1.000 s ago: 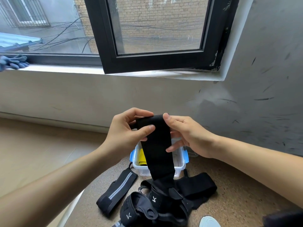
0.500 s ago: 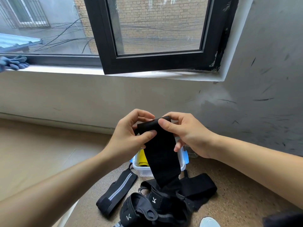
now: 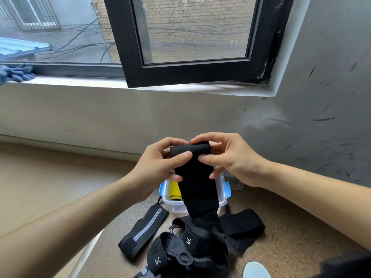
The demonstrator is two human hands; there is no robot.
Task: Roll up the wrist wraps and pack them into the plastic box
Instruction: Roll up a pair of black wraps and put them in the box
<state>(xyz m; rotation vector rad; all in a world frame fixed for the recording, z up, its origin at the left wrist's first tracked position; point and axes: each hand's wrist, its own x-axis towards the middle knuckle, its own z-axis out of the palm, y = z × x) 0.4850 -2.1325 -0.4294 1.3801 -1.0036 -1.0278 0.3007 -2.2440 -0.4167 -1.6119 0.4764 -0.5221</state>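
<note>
Rolling the top end of the long black woven wrist wrap (image 3: pixel 197 189) looks to me like the step in hand. My hands are raised close together in front of the wall, each clamped on one side of the small roll. The left hand (image 3: pixel 158 167) presses its thumb on the front of the roll with its fingers curled behind. The right hand (image 3: pixel 232 159) pinches the other edge the same way. The unrolled length hangs flat in front of the clear plastic box with blue latches (image 3: pixel 174 206), which sits open on the speckled brown counter (image 3: pixel 291 237) with something yellow (image 3: pixel 175 190) inside. The wrap's tail runs down into the heap of black straps (image 3: pixel 180 255); a black strap with a grey stripe (image 3: pixel 144 227) lies just beside the heap. To roll it well, I would turn both thumbs together so the edges stay flush and the roll does not cone. I would hold a light pull against the hanging length for a tight coil. The tail may snag in the heap, so I would lift it free as I go.
</note>
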